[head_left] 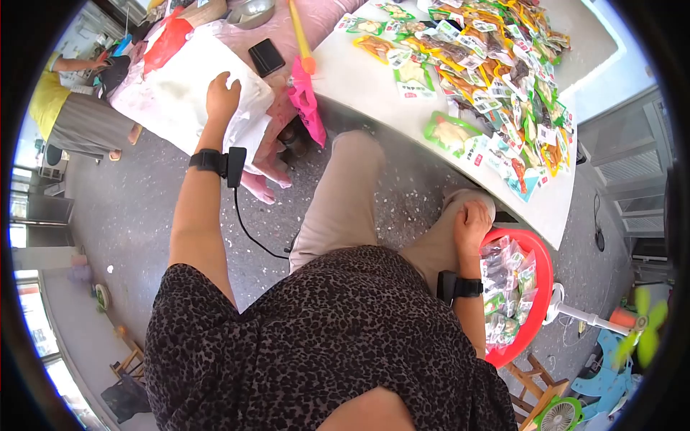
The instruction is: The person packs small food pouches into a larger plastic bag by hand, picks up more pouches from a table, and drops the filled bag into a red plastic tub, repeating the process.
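My left hand (223,97) is over the white sheet (188,79) on the pink-covered table, its fingers apart and nothing in them. A black phone (267,57) lies just beyond it to the right. My right hand (472,224) rests on my knee beside the red basin (544,269), with its fingers spread a little and empty. Small clear packets (510,276) fill that basin. Above my right hand, a heap of colourful food packets (489,65) covers much of the white table (345,79). A green-edged packet (451,133) lies near the table's front edge.
A pink plastic bag (306,104) hangs between the two tables, near a yellow stick (299,32). A metal bowl (251,12) stands at the top. Another person (79,118) is at the upper left. A white fan (560,305) and wooden stool (539,391) stand lower right.
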Action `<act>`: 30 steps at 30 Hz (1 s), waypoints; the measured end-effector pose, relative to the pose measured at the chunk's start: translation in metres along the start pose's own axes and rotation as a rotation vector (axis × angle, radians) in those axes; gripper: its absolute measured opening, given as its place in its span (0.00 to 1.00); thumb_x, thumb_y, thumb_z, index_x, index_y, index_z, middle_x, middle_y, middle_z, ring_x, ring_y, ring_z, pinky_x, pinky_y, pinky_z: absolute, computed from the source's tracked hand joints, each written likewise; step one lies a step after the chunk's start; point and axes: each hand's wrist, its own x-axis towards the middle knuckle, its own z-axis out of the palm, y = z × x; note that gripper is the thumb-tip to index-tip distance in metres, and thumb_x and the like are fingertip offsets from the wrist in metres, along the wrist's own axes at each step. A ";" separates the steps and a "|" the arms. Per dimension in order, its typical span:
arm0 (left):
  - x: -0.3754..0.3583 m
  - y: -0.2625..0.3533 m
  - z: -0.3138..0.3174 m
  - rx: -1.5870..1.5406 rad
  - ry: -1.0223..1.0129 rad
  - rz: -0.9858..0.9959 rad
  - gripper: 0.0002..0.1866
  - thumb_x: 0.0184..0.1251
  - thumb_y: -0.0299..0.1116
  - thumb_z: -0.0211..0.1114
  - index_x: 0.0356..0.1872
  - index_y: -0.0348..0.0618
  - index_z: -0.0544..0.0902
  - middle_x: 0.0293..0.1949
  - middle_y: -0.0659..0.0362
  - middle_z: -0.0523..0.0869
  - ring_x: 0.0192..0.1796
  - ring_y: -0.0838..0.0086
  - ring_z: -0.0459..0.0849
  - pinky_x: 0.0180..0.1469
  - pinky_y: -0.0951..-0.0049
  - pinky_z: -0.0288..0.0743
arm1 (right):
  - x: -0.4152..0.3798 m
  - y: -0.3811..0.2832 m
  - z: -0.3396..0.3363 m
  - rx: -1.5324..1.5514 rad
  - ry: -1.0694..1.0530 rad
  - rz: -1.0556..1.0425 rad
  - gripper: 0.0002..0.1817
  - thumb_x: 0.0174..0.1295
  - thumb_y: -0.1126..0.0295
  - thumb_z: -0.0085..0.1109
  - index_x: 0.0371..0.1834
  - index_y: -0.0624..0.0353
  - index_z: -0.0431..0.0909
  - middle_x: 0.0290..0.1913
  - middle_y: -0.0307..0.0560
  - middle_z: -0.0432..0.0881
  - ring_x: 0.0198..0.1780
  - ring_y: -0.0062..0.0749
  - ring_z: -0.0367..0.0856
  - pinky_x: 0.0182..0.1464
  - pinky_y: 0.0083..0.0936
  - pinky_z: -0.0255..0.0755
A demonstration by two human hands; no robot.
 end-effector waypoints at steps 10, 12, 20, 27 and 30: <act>-0.020 -0.067 0.008 0.046 -0.451 -0.437 0.19 0.47 0.40 0.51 0.36 0.35 0.76 0.36 0.44 0.77 0.42 0.55 0.75 0.45 0.64 0.66 | -0.003 0.006 0.002 -0.025 0.005 -0.016 0.07 0.42 0.73 0.50 0.27 0.56 0.72 0.34 0.42 0.75 0.46 0.36 0.70 0.47 0.32 0.57; -0.017 -0.076 0.007 0.116 -0.386 -0.411 0.18 0.47 0.39 0.50 0.34 0.36 0.76 0.36 0.44 0.77 0.42 0.54 0.75 0.45 0.64 0.66 | -0.002 0.007 0.003 -0.011 0.017 -0.026 0.07 0.41 0.73 0.50 0.26 0.56 0.72 0.34 0.42 0.75 0.45 0.37 0.70 0.47 0.32 0.58; -0.021 0.039 -0.060 -0.325 -0.048 -0.072 0.08 0.55 0.30 0.50 0.30 0.36 0.75 0.28 0.53 0.77 0.33 0.68 0.76 0.38 0.75 0.67 | 0.001 0.005 -0.004 0.261 0.038 0.094 0.06 0.43 0.76 0.50 0.27 0.60 0.72 0.31 0.47 0.75 0.40 0.37 0.73 0.40 0.28 0.64; -0.097 0.181 -0.065 -0.512 -0.160 0.780 0.07 0.45 0.20 0.56 0.29 0.37 0.74 0.33 0.54 0.75 0.39 0.62 0.74 0.43 0.68 0.67 | 0.030 -0.059 -0.012 1.292 -0.325 0.616 0.11 0.55 0.66 0.49 0.38 0.60 0.68 0.37 0.43 0.73 0.40 0.27 0.72 0.38 0.20 0.66; -0.130 0.206 -0.052 -0.539 -0.327 1.005 0.09 0.37 0.22 0.57 0.24 0.41 0.72 0.34 0.57 0.74 0.41 0.62 0.72 0.44 0.63 0.66 | 0.037 -0.078 -0.005 1.645 -0.516 0.789 0.16 0.56 0.59 0.47 0.43 0.58 0.65 0.40 0.42 0.71 0.41 0.30 0.72 0.38 0.24 0.66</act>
